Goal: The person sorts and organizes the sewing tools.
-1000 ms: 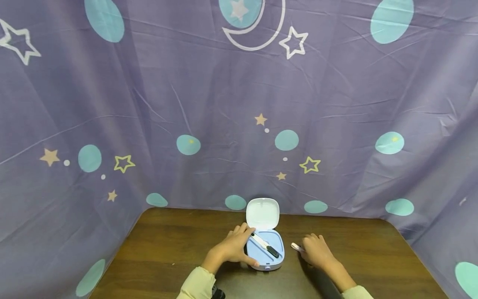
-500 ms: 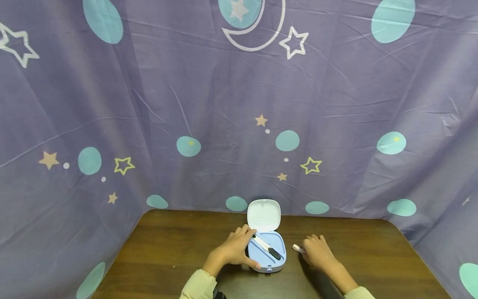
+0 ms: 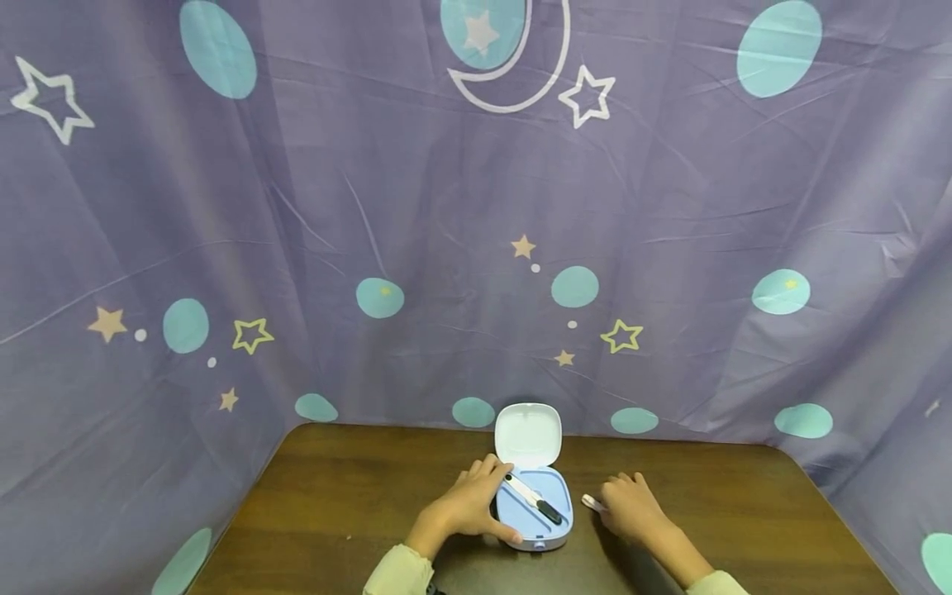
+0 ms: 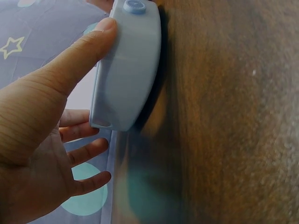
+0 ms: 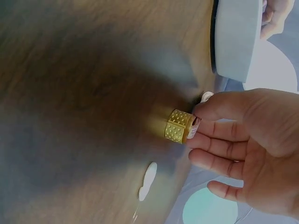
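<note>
A small light blue case (image 3: 534, 529) stands on the table with its white lid (image 3: 529, 435) tipped up. Diagonally in its tray lies a white tool with a black end (image 3: 532, 499). My left hand (image 3: 467, 501) grips the case's left side, the thumb on the front wall and two fingertips at the far edge in the left wrist view. Right of the case, my right hand (image 3: 630, 506) pinches a curled white printed strip (image 5: 207, 96) between thumb and fingers. A gold dimpled ring like a thimble (image 5: 176, 126) is right at those fingertips.
A flat white piece with a thin wire-like end (image 5: 147, 182) lies on the wooden table (image 3: 335, 487) beside the right hand. A purple patterned curtain (image 3: 461, 207) hangs behind the table's back edge and along both sides.
The whole head view shifts slightly downward in the frame. Both hands keep their holds and places relative to the case.
</note>
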`<state>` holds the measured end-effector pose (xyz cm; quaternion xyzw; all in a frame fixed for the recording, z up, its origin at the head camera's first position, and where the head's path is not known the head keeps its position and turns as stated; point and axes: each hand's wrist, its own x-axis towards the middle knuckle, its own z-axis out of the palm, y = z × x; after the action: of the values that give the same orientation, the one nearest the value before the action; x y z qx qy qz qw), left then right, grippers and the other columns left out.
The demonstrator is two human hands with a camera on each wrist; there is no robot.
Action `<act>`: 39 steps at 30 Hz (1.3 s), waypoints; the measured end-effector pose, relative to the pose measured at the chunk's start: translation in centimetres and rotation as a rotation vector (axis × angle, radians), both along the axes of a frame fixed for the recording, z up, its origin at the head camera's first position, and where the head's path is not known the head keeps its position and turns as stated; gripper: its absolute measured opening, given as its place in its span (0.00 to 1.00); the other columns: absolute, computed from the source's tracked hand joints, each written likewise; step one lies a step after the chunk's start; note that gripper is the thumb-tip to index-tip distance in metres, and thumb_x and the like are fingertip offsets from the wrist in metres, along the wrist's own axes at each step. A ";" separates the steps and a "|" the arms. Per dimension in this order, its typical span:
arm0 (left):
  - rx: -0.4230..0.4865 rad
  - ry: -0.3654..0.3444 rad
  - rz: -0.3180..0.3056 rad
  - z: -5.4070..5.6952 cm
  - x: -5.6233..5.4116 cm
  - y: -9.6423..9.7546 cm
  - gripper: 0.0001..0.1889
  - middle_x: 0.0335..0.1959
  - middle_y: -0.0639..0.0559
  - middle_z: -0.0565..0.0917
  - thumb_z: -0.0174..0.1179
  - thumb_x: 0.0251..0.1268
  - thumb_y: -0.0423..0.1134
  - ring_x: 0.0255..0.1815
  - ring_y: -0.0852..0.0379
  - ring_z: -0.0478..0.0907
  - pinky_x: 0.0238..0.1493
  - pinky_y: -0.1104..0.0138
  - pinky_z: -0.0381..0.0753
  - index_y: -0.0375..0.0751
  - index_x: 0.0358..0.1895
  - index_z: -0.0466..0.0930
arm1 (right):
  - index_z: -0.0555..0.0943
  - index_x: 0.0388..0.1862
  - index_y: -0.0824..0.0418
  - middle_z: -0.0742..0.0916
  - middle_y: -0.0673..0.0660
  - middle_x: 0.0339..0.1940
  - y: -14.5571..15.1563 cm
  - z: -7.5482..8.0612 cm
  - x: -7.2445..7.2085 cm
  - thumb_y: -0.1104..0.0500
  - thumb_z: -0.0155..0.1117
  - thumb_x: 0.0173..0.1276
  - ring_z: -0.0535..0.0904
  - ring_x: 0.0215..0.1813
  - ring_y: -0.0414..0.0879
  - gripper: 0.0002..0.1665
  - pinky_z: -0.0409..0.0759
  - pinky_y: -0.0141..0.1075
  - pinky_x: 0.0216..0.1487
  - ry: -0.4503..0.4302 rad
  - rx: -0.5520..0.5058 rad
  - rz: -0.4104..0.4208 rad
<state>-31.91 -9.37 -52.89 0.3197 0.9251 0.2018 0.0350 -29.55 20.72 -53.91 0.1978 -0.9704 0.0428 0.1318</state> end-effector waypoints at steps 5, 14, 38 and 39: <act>0.009 -0.003 0.000 -0.2 0.1 0.1 0.56 0.59 0.53 0.71 0.77 0.42 0.66 0.58 0.55 0.67 0.58 0.58 0.71 0.41 0.75 0.65 | 0.68 0.11 0.51 0.80 0.48 0.20 -0.1 -0.1 -0.1 0.65 0.76 0.45 0.75 0.29 0.47 0.24 0.65 0.44 0.37 0.002 0.001 0.006; 0.004 -0.013 0.003 0.0 0.5 -0.2 0.56 0.58 0.54 0.70 0.78 0.43 0.65 0.58 0.55 0.66 0.58 0.58 0.71 0.40 0.75 0.64 | 0.71 0.13 0.51 0.81 0.49 0.22 -0.7 0.3 0.0 0.64 0.75 0.47 0.77 0.31 0.48 0.20 0.69 0.48 0.41 0.005 -0.008 0.018; 0.021 -0.021 0.009 -0.1 0.2 0.1 0.56 0.57 0.54 0.70 0.77 0.43 0.65 0.57 0.56 0.66 0.57 0.58 0.70 0.41 0.75 0.64 | 0.70 0.21 0.53 0.74 0.47 0.20 -0.8 1.7 -0.4 0.61 0.73 0.53 0.73 0.31 0.46 0.17 0.67 0.44 0.40 0.141 -0.060 -0.015; 0.022 -0.019 0.009 0.0 0.2 0.0 0.56 0.57 0.54 0.70 0.78 0.43 0.65 0.57 0.56 0.66 0.57 0.58 0.70 0.41 0.75 0.64 | 0.70 0.20 0.53 0.74 0.47 0.20 -0.9 1.8 -0.5 0.61 0.73 0.53 0.73 0.31 0.46 0.17 0.66 0.44 0.40 0.142 -0.065 -0.015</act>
<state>-31.72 -9.33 -52.94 0.3139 0.9240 0.2150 0.0393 -30.03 19.86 -52.13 0.1888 -0.9581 0.0592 0.2069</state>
